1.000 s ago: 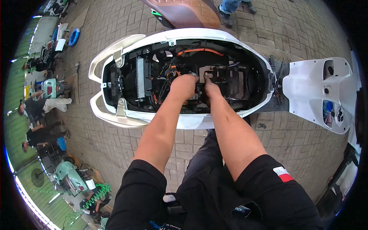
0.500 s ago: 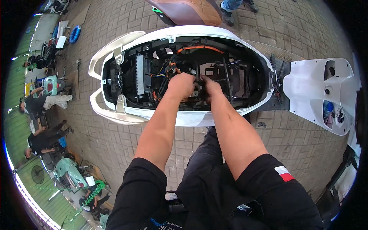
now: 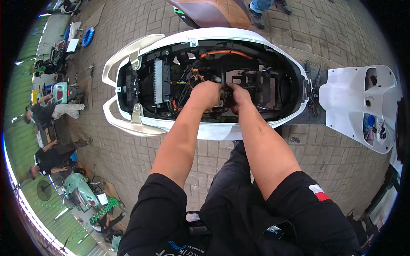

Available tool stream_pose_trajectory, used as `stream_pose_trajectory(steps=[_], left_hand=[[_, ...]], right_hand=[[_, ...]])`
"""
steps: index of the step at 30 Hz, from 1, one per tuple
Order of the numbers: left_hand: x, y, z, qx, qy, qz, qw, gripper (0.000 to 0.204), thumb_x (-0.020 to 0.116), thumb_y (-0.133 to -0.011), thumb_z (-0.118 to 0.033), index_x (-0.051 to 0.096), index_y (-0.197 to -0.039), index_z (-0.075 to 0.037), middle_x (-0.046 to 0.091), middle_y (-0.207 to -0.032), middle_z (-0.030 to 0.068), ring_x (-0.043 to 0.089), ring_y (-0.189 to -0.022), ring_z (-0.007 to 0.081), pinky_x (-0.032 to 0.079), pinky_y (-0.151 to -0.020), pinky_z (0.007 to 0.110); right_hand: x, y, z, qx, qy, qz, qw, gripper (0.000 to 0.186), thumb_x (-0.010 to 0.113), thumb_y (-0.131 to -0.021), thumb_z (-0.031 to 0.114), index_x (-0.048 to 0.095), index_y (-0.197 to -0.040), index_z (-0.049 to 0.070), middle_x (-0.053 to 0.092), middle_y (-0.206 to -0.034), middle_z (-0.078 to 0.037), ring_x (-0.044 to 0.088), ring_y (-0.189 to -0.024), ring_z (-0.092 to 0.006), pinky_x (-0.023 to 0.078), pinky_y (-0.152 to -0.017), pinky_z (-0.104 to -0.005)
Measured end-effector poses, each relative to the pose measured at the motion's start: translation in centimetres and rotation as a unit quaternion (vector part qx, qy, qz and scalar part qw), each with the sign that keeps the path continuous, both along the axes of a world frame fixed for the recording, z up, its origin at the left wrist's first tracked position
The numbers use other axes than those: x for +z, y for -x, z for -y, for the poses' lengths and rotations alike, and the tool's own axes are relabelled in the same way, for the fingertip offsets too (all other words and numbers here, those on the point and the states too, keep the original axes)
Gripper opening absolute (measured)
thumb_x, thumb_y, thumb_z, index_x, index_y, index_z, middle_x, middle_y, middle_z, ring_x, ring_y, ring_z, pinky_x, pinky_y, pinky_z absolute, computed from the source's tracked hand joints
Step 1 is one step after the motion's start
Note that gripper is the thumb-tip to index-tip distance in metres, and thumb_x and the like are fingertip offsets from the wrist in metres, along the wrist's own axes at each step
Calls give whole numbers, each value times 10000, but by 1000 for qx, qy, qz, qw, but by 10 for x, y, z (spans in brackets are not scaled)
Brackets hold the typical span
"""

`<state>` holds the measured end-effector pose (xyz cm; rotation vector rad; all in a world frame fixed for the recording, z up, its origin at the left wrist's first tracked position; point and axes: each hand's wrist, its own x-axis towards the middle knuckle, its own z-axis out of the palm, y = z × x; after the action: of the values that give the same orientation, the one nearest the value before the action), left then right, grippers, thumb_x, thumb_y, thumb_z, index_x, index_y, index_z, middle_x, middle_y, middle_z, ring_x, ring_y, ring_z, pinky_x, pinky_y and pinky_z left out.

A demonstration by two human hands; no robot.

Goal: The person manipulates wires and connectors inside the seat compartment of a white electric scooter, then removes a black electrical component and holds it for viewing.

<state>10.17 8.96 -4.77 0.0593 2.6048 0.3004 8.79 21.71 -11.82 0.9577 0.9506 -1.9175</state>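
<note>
Both of my hands are inside the open body of a white scooter [image 3: 222, 131], above the dark frame and wiring. My left hand [image 3: 206, 94] is closed, fingers curled around something dark that I cannot make out. Close beside it, my right hand [image 3: 240, 98] is closed too, thumb and fingers pinched on a dark part hidden between the hands. To the left of my left hand runs a bundle of black wires with orange pieces [image 3: 195, 76]. A grey finned unit [image 3: 158, 83] sits further left in the bay. An orange cable [image 3: 226, 53] curves along the far inner wall.
Cream grab rails [image 3: 128, 123] stick out at the scooter's left end. The white front panel [image 3: 346, 96] stands at the right. A brown seat [image 3: 218, 13] lies beyond, near another person's shoes [image 3: 257, 18]. Left, people work by green scooters [image 3: 79, 187].
My right hand has tilted slightly and its fingers are drawn in closer to my left hand. A thin dark strip across the bay beside it has shifted. The view has moved a little.
</note>
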Motion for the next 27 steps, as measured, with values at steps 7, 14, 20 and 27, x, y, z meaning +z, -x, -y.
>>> stream_pose_trajectory(steps=[7,14,20,27], left_hand=[[-10,6,-3,-79,7,-118,990,297,637,-781,-212,635,-1034,-55,663,-996,137,641,-916,323,517,-795,426],[-1,-3,-7,-126,9,-110,986,318,612,-790,-199,633,-1078,-65,660,-1018,138,638,-924,327,514,-802,432],[-1,-6,0,-32,20,47,998,228,565,-814,-174,673,-991,-80,671,-944,167,639,-879,355,514,-778,448],[0,5,-14,-92,35,20,995,239,573,-746,-92,669,-964,-72,673,-973,151,645,-926,312,509,-806,423]], right_hand=[[-27,1,-3,-1,-27,28,999,530,669,-831,363,596,-1138,-63,638,-1069,-172,615,-916,-277,492,-772,-401],[-34,-1,-4,-50,9,-24,998,503,664,-821,359,610,-1089,-63,641,-1013,-169,606,-859,-272,487,-735,-413],[-16,-1,0,25,-47,23,998,373,618,-830,291,628,-1015,-32,634,-929,-145,594,-793,-250,468,-678,-391],[-21,7,-13,-7,-1,30,1000,183,525,-908,253,557,-932,73,572,-748,-73,579,-640,-217,492,-564,-384]])
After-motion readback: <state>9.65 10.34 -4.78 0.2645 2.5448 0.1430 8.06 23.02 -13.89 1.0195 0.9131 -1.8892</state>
